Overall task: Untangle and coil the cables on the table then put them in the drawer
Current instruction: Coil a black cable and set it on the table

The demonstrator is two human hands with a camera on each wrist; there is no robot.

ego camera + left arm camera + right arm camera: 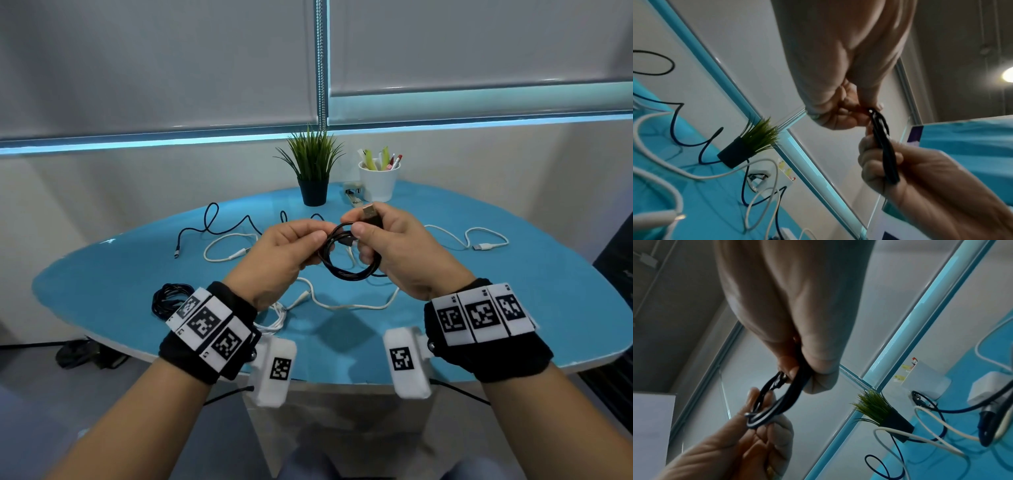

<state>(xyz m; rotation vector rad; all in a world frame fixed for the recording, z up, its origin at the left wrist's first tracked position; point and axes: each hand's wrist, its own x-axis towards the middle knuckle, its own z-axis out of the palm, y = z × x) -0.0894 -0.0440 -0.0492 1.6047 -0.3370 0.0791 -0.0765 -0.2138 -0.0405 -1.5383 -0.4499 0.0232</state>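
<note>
A black cable coil (346, 270) hangs between both hands above the blue table (513, 308). My left hand (317, 240) pinches the coil's left side. My right hand (359, 233) grips its right side, and the cable's USB plug (371, 213) sticks up past the thumb. In the left wrist view the left hand (869, 112) pinches the coil (885, 146) at its top. The right wrist view has the right hand (803, 374) wrapped round the coil (781, 402). Loose on the table lie a dark blue cable (212, 222) and white cables (342, 305). No drawer is in view.
A black coiled bundle (168, 298) lies at the table's front left. At the back stand a potted plant (313, 192), a white cup of pens (378, 185) and a small white charger (352, 196). Another white cable (479, 240) lies at the right.
</note>
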